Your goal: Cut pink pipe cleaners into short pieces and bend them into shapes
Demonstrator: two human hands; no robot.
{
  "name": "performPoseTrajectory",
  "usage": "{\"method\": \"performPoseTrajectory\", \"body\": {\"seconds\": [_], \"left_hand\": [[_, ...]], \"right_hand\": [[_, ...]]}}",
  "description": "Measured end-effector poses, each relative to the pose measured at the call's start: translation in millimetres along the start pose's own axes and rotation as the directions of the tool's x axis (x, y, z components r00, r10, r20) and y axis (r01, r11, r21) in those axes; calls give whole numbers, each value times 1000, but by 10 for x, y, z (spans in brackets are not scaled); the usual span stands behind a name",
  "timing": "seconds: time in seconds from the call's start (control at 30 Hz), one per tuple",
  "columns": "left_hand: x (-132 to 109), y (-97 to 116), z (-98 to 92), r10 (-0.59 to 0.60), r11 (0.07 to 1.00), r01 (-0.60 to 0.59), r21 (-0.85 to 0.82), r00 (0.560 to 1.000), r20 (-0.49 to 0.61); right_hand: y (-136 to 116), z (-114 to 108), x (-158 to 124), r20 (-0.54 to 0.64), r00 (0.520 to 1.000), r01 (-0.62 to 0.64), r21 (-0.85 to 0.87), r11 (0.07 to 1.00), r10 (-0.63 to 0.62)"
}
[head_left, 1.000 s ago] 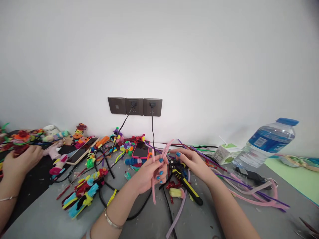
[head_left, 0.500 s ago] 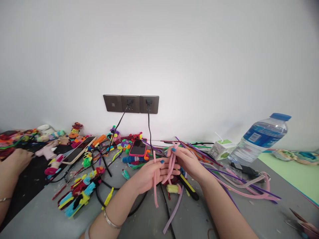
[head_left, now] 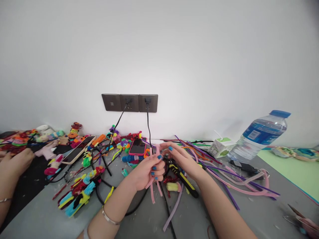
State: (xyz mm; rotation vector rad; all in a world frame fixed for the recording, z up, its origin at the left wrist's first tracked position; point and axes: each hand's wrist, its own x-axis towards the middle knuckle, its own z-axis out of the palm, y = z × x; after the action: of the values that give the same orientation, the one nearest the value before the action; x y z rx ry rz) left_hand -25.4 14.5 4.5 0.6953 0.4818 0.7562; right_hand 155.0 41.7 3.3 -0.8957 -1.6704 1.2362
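- Pink strips [head_left: 153,196]: thin, soft-looking, bunched lengthwise, in the left hand. Short upper ends stick out above the thumb, several loose tails hang below the fingers, splayed. Count unclear, fist hides the middle.
- Left hand [head_left: 147,171]: fingers curled round the bunch, thumb pressed on top, blue nails. Firm hold.
- Right hand [head_left: 183,159]: half open, fingers bent toward the bunch's upper ends. Tips right at them; can't tell if they pinch.
- Lilac strip [head_left: 173,211]: on the table, near side of both hands, between the forearms.
- Yellow piece [head_left: 172,187]: just below the gap between the hands.
- Pliers [head_left: 185,182]: black/yellow handles, lying under the right hand, handles toward the right forearm.
- Fuzzy figure [head_left: 81,192]: multicolour, left of the left hand.
- Purple strips [head_left: 230,196]: loose, right of the right forearm.
- Pink-edged phone [head_left: 138,147]: beyond the left hand.
- Drink carton [head_left: 222,148], water bottle [head_left: 261,135]: beyond the right hand, off to its right.
- Socket plates [head_left: 130,103]: on the wall past the left hand, two cables plugged in.
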Motion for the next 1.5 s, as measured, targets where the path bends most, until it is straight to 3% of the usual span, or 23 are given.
{"method": "performPoseTrajectory", "body": {"seconds": [0.13, 0.23, 0.33, 0.5, 0.8, 0.97, 1.1, 1.23, 1.3, 1.5], "left_hand": [[33, 92, -92, 134, 979, -156, -128, 977, -165], [57, 151, -136, 214, 920, -304, -248, 919, -332], [63, 178, -156, 233, 874, -378, -304, 877, -421], [62, 163, -168, 239, 878, -375, -297, 881, -408], [46, 170, -159, 222, 884, -348, -313, 901, -372], [33, 185, -186, 241, 881, -347, -320, 914, -328], [34, 185, -197, 232, 885, -338, -319, 916, -326], [36, 183, -196, 229, 887, -339, -313, 913, -339], [38, 178, -198, 230, 884, -343, -316, 910, -346], [44, 160, -212, 231, 883, -345, -317, 909, -347]], "right_hand": [[101, -71, 57, -158, 983, 78, -115, 990, -96], [178, -56, 65, -131, 983, 91, -260, 961, -129], [257, -19, 54, -47, 990, 95, -457, 884, -130], [357, 5, 50, 55, 997, 81, -567, 820, -60], [278, -29, 49, 22, 999, 32, -485, 874, -24], [193, -23, 44, 76, 996, 4, -496, 869, 39], [191, -15, 49, 75, 997, 71, -588, 806, -32], [258, -77, 61, -20, 984, 129, -594, 794, -175], [311, -119, 64, -41, 988, 89, -630, 772, -148], [439, -164, 64, 59, 997, 78, -697, 712, -52]]}}
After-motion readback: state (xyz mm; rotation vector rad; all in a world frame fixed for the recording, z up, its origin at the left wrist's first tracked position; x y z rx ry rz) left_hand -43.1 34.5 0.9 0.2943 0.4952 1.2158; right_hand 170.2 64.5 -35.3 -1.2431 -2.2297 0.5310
